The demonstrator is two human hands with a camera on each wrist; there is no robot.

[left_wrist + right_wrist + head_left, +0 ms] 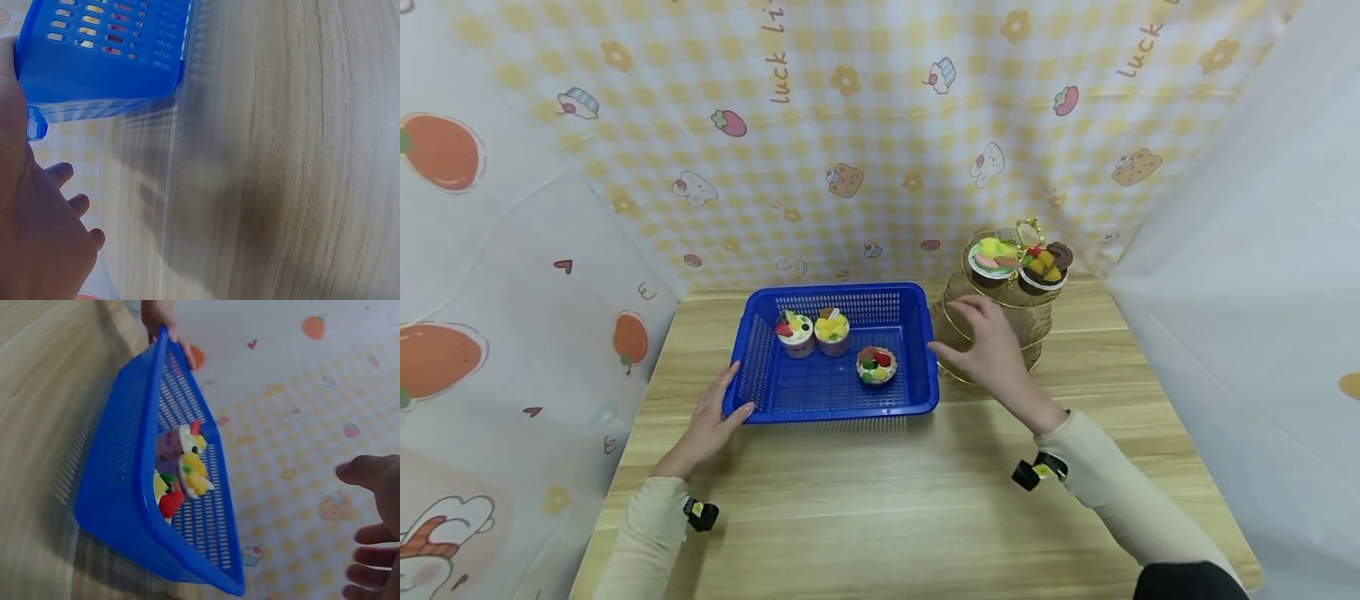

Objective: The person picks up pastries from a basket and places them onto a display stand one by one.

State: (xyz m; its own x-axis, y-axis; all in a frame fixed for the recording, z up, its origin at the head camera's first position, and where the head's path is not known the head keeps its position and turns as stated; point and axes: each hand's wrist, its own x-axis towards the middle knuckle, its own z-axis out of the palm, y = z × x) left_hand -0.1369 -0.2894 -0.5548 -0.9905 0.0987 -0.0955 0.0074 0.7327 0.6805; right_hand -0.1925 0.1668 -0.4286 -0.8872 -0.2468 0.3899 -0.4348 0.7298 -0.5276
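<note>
My left hand holds the near left corner of a blue plastic basket, thumb at the front rim and forefinger along the left side; its other fingers hang free in the left wrist view. Inside the basket, two toy dessert cups stand side by side at the back left. A toy fruit tart lies toward the right. My right hand hovers beside the basket's right rim, thumb and fingers spread, holding nothing. In the right wrist view, a gap separates that hand from the basket.
Just behind my right hand stands a tiered, gold-trimmed stand. Two toy cupcakes sit on its top tier. The wooden table meets a patterned cloth backdrop behind, with pale cloth at both sides.
</note>
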